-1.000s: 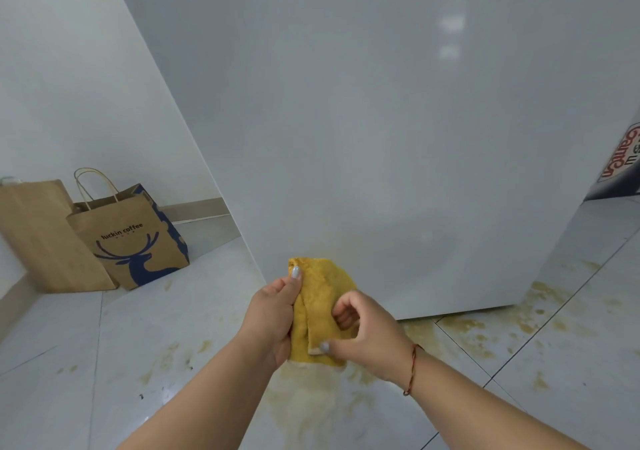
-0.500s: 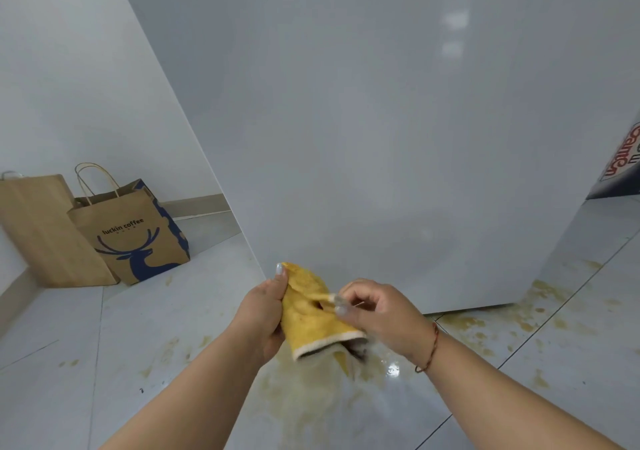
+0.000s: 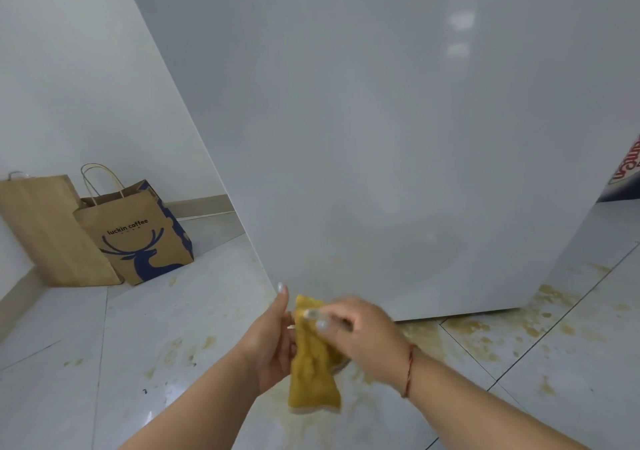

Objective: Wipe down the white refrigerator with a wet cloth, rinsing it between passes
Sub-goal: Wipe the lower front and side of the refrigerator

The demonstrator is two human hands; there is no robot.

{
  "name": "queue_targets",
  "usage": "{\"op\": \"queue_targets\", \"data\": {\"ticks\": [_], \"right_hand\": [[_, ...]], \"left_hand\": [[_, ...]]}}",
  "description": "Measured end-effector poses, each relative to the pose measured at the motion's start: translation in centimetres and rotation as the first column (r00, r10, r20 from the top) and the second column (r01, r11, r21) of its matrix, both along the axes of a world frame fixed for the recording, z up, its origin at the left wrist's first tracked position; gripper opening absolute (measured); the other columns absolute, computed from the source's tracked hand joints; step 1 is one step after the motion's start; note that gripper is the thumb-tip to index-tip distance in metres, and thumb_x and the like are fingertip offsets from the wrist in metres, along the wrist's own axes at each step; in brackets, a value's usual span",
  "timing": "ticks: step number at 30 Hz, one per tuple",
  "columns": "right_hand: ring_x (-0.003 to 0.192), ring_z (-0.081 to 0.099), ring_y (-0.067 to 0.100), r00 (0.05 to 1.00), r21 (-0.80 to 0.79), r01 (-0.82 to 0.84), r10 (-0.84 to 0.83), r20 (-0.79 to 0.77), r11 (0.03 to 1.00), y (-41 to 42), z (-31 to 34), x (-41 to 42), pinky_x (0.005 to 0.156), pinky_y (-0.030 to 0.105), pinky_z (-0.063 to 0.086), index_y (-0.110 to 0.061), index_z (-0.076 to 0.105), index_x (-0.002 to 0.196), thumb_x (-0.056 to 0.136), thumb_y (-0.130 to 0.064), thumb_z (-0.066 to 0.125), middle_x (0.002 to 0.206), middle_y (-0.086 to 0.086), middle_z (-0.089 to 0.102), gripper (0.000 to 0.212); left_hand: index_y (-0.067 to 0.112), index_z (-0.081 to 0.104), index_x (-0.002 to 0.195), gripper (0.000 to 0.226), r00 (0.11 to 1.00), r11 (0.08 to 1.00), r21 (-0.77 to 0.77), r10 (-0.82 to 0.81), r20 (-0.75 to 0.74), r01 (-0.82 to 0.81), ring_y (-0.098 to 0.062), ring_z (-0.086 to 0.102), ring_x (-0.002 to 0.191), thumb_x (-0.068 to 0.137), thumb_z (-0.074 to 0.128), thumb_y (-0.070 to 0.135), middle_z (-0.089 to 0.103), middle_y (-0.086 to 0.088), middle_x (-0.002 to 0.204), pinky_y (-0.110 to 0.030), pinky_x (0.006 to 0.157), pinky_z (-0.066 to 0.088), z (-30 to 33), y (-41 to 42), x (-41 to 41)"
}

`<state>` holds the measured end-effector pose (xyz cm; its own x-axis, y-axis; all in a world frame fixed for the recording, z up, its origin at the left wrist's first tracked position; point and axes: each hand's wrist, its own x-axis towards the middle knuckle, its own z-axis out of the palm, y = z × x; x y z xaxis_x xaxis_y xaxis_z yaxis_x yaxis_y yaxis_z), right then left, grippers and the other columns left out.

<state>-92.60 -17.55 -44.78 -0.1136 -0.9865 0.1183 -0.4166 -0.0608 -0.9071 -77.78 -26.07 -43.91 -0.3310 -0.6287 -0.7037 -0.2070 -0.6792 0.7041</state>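
Hanging lengthwise, cloth (image 3: pixel 313 373), both hands pinching top

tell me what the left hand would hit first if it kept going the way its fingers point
Probably the white refrigerator. The left hand, holding the yellow cloth, points its fingers up and forward at the lower left corner of that panel. Depth is unclear, so it might just slip past the edge.

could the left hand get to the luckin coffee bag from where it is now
Probably not without stepping over. The left hand is busy holding the yellow cloth with the right hand, and the luckin coffee bag stands well off to the left by the wall, across open floor.
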Motion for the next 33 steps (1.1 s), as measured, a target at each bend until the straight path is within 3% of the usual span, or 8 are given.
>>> {"op": "queue_targets", "data": {"ticks": [3, 7, 10, 14, 17, 20, 26, 33], "right_hand": [[0.084, 0.058, 0.003, 0.999, 0.0, -0.006, 0.006, -0.053, 1.0, 1.2, -1.6, 1.5, 0.075, 0.019, 0.046, -0.031, 0.071, 0.09, 0.083, -0.053, 0.055, 0.083, -0.015, 0.064, 0.029], [0.071, 0.057, 0.013, 0.839, 0.369, 0.403, -0.5, 0.216, 0.837, 1.2, -3.8, 0.9, 0.068, 0.027, 0.045, -0.021, 0.061, 0.077, 0.083, -0.049, 0.064, 0.071, -0.01, 0.061, 0.029], [0.088, 0.065, 0.027, 0.547, 0.731, 0.057, -0.634, 0.547, 0.68, 1.1, -4.1, 1.2, 0.08, 0.037, 0.049, -0.013, 0.066, 0.1, 0.081, -0.069, 0.055, 0.097, 0.01, 0.07, 0.059], [0.103, 0.066, 0.038, 0.163, 0.567, -0.178, -0.544, 0.823, 0.804, 0.7, -3.3, 1.9, 0.095, 0.055, 0.048, -0.007, 0.068, 0.111, 0.09, -0.055, 0.053, 0.11, 0.019, 0.071, 0.054], [0.096, 0.069, 0.034, 0.379, 0.586, 0.01, -0.546, 0.747, 0.81, -0.8, -3.6, 1.8, 0.089, 0.052, 0.053, -0.007, 0.066, 0.115, 0.092, -0.035, 0.06, 0.102, 0.015, 0.073, 0.037], [0.098, 0.069, 0.03, 0.614, 0.581, 0.03, -0.473, 0.632, 0.814, -2.1, -3.4, 0.7, 0.094, 0.05, 0.052, -0.012, 0.066, 0.118, 0.092, -0.037, 0.06, 0.104, 0.011, 0.074, 0.037], [0.067, 0.067, 0.016, 0.643, 0.558, -0.07, -0.391, 0.659, 0.827, -4.3, -2.8, -1.0, 0.06, 0.025, 0.052, -0.001, 0.064, 0.115, 0.097, -0.05, 0.039, 0.086, 0.011, 0.064, 0.058], [0.088, 0.059, 0.023, 0.749, 0.76, 0.029, -0.517, 0.414, 0.649, -5.1, -7.0, 0.6, 0.073, 0.031, 0.048, -0.018, 0.057, 0.119, 0.09, -0.063, 0.044, 0.105, 0.008, 0.059, 0.055]], "left_hand": [[-0.008, 0.064, 0.118, 0.051, 0.998, 0.998, -0.001, -0.057, 0.04, 0.057, -0.039, 0.068, 0.102, 0.1, 0.048, 0.037, 0.069, -0.026, 0.11, -0.048, 0.093, 0.052, 0.2, 0.5, 0.1], [-0.008, 0.061, 0.116, 0.041, 0.998, 0.998, 0.046, 0.042, 0.054, -0.044, -0.04, 0.07, 0.096, 0.102, 0.048, 0.028, 0.072, -0.026, 0.101, -0.048, 0.083, 0.055, -0.4, 0.7, 0.3], [-0.008, 0.06, 0.113, 0.04, 0.992, 0.986, 0.126, 0.118, -0.051, -0.111, -0.04, 0.068, 0.095, 0.103, 0.044, 0.027, 0.072, -0.027, 0.1, -0.049, 0.08, 0.052, 0.0, 0.8, 0.2], [0.001, 0.061, 0.103, 0.031, 0.975, 0.987, -0.12, -0.077, 0.208, 0.104, -0.032, 0.068, 0.087, 0.095, 0.062, 0.031, 0.071, -0.015, 0.096, -0.044, 0.083, 0.055, -1.5, 1.0, -0.1], [0.022, 0.051, 0.113, 0.035, 0.876, 0.896, -0.386, -0.008, 0.482, 0.221, -0.022, 0.065, 0.081, 0.087, 0.071, 0.033, 0.064, -0.007, 0.094, -0.036, 0.073, 0.057, -1.9, 1.0, -0.6], [0.023, 0.052, 0.125, 0.036, 0.969, 0.963, -0.257, -0.011, 0.248, 0.077, -0.021, 0.068, 0.089, 0.093, 0.062, 0.037, 0.066, -0.006, 0.103, -0.04, 0.08, 0.059, -1.9, 1.1, -1.3], [0.0, 0.064, 0.107, 0.032, 0.981, 0.974, 0.18, 0.161, -0.104, -0.14, -0.033, 0.073, 0.078, 0.097, 0.059, 0.03, 0.075, -0.018, 0.083, -0.048, 0.074, 0.059, -1.8, 0.7, -1.6], [0.004, 0.043, 0.137, 0.044, 0.781, 0.751, 0.279, 0.625, -0.009, -0.598, -0.035, 0.061, 0.098, 0.101, 0.052, 0.028, 0.057, -0.022, 0.124, -0.045, 0.087, 0.052, -6.3, -0.6, -0.9]]}}
